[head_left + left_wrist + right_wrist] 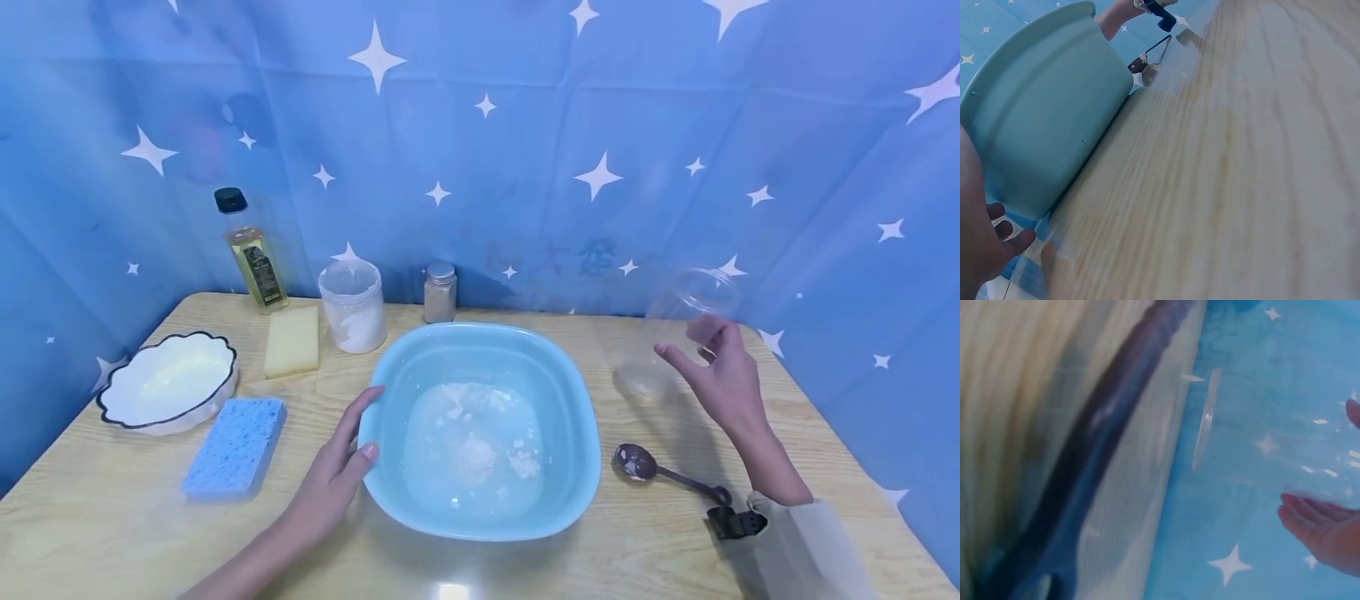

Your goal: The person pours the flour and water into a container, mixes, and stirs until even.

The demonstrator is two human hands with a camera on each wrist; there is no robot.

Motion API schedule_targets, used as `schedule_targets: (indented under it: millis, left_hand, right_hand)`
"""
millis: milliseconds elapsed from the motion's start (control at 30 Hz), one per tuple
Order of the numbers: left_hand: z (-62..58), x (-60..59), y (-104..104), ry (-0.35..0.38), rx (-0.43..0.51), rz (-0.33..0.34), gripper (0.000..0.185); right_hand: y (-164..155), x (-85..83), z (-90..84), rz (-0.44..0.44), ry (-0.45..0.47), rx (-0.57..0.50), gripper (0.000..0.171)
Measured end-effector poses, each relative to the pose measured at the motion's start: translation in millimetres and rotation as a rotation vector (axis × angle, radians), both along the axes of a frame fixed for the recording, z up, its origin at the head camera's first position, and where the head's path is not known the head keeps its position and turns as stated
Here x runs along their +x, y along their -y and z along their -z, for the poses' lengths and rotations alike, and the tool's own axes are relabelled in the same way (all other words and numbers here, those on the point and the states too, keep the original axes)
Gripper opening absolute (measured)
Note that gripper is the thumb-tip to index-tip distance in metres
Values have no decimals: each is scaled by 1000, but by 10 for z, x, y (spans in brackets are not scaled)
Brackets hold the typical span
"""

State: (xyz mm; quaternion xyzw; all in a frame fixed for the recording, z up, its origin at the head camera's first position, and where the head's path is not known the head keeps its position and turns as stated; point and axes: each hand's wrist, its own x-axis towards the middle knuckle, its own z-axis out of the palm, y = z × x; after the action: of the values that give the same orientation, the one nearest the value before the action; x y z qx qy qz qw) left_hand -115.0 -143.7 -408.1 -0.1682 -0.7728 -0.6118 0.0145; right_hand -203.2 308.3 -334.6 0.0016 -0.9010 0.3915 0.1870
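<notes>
Fingers (pixel 693 350) of right hand (pixel 723 379) around clear cup (pixel 678 329), spoon (pixel 660 471) beside basin (pixel 480 429).

Head view looks forward and down over the whole pale wooden tabletop (pixel 112 533) to the starred blue backdrop (pixel 525 125); left wrist view skims the same tabletop low, close against the light blue plastic basin (pixel 1041 119); right wrist view sits close, facing that backdrop.

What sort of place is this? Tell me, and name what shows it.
Probably a staged tabletop for kitchen work, not a real kitchen: a wooden table closed in by a blue star-printed backdrop, with a basin of white mixture, an oil bottle and sponges laid out.
</notes>
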Motion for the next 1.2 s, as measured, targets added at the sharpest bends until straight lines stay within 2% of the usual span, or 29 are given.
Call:
schedule_targets:
  millis: [400,733,833,933,967,1033,1200]
  left_hand:
    - [-15,-12,-20,-3,-12,-1,54]
    - [-18,7,-17,1,-18,-6,54]
    - [-25,9,-19,-4,-24,-8,54]
    - [-36,8,-22,-4,-32,-6,54]
    - [-39,9,-21,-5,-39,-8,54]
    - [-46,9,-19,-3,-52,-12,53]
    - [-57,4,-23,-5,-52,-13,52]
  right_hand:
    - [-68,-40,37,-21,38,29,77]
    - [-86,-47,86,-89,87,73,78]
    - [-99,-20,38,-112,199,103,88]
    - [-160,60,-69,-178,341,186,92]
    - [-188,99,-120,-210,375,221,90]
    - [-259,199,-225,-271,384,280,80]
    - [-449,511,-415,-381,294,387,49]
